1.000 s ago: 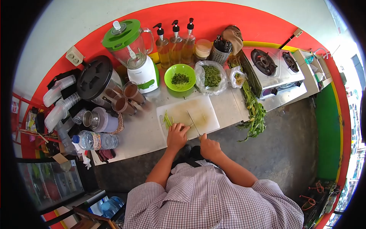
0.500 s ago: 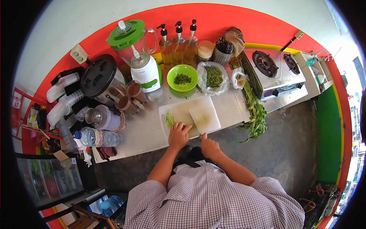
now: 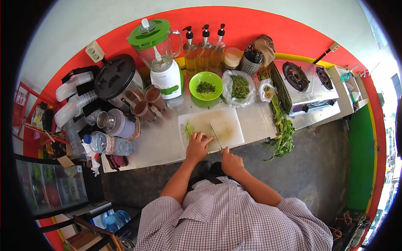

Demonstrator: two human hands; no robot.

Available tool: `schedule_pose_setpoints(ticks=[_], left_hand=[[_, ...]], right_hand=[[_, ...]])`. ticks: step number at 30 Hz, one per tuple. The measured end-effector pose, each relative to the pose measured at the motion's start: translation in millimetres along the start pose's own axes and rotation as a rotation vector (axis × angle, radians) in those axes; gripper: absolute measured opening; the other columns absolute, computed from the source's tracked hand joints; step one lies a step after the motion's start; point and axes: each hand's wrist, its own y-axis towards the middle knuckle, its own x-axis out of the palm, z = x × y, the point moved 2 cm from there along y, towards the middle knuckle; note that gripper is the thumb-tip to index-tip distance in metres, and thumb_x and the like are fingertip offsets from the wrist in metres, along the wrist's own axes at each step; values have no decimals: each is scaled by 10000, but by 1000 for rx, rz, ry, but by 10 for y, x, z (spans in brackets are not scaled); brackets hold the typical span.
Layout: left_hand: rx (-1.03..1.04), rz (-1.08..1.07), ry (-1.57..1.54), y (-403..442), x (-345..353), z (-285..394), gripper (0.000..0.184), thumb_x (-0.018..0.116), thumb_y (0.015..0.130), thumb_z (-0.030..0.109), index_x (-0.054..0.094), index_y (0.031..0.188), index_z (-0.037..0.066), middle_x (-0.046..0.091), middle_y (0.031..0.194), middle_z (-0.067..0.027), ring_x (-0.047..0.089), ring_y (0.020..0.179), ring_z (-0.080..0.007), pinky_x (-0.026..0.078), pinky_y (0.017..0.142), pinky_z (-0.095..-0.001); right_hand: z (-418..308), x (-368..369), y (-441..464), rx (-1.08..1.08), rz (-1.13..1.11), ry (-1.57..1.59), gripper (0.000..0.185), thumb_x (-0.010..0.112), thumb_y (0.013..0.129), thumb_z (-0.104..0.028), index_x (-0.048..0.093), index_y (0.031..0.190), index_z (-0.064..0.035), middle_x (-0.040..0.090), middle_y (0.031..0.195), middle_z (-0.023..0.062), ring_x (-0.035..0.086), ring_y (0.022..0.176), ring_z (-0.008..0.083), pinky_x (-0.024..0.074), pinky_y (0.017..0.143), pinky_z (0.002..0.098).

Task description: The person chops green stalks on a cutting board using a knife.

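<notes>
On the white cutting board (image 3: 234, 121) lie several thin green stalks (image 3: 188, 129), left of the knife. My left hand (image 3: 198, 146) is closed over the lower ends of these stalks, its fingertips pressing on the board just beside the blade. My right hand (image 3: 232, 163) grips the handle of a kitchen knife (image 3: 216, 135), the blade pointing away from me across the board. A few small green bits (image 3: 228, 130) lie right of the blade.
Behind the board stand a green bowl (image 3: 193, 89) of chopped greens, a plastic bag of chopped greens (image 3: 240, 87) and a blender (image 3: 166, 81). Leafy stalks (image 3: 283, 134) hang over the counter edge beside the gas stove (image 3: 310, 94). Brown cups (image 3: 143, 109) and a water bottle (image 3: 111, 144) are left.
The knife blade has turned from showing its broad face to standing nearly on edge, close by my left fingers. The whole view has shifted slightly. Both hands keep their grip.
</notes>
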Motion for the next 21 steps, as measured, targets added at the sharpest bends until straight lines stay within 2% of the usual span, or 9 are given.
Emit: schedule_pose_setpoints(ticks=[3,6,8,14,21], left_hand=[[-6,-25,19,-8,7,-8,372,634,795,59,744,1129,179,571,1118,-55,507,1115,-296,429,1012,-454],[-30,-52,15,18,20,-16,385,632,808,80,741,1157,201,565,1143,-48,496,1146,-291,417,1029,-454],[-35,-69,13,2,24,-22,390,628,813,83,740,1167,204,560,1152,-52,492,1150,-291,416,1031,-453],[-48,-86,50,-1,24,-12,391,612,835,93,739,1186,208,549,1183,-71,485,1163,-299,409,1042,-455],[-25,-76,46,6,27,5,396,602,846,75,725,1202,198,546,1192,-92,492,1135,-325,406,1034,-463]], right_hand=[[50,157,31,30,-47,25,659,593,903,-161,323,1429,129,735,946,233,746,856,390,597,757,490],[102,170,103,-11,15,-1,654,592,899,-159,327,1423,130,734,949,245,743,863,406,596,758,497],[66,53,56,-49,63,-30,502,558,921,-125,391,1342,93,742,917,221,753,836,378,608,718,470],[77,266,109,-23,47,-39,517,576,899,-112,404,1344,85,741,924,223,754,840,371,606,744,462],[45,85,44,-61,68,-91,517,596,893,-117,402,1335,67,750,913,200,759,840,346,606,738,455]])
